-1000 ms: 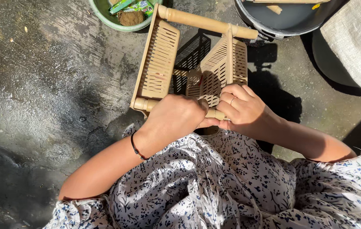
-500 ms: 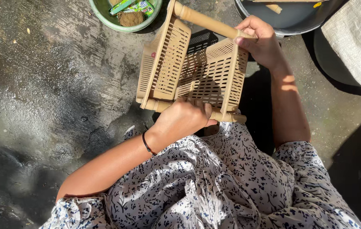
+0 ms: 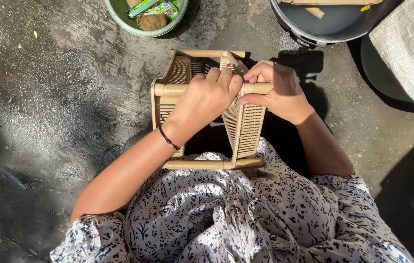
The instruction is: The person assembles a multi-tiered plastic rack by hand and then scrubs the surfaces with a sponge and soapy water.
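- Resting against the lap, a beige slatted plastic rack (image 3: 243,126) stands on wet concrete floor (image 3: 61,97).
- Left hand (image 3: 202,100) and right hand (image 3: 277,90) both clench its upper round bar.
- Beyond: green bowl (image 3: 119,17), dark basin (image 3: 324,24).

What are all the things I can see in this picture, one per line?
Slatted plastic rack: one, beige, with round bars, held above the lap.
Bowl: one, green, top edge, holding brown stuff and green packets.
Tub: one, dark, top right, partly cut off.
Woven cloth: one, off-white, right edge.
Ground: grey concrete, damp-looking, all around.
Floral dress: one, white with dark print, bottom.
Bracelet: one, black, left wrist.
Left hand: gripping the rack's upper bar.
Right hand: gripping the same bar beside it.
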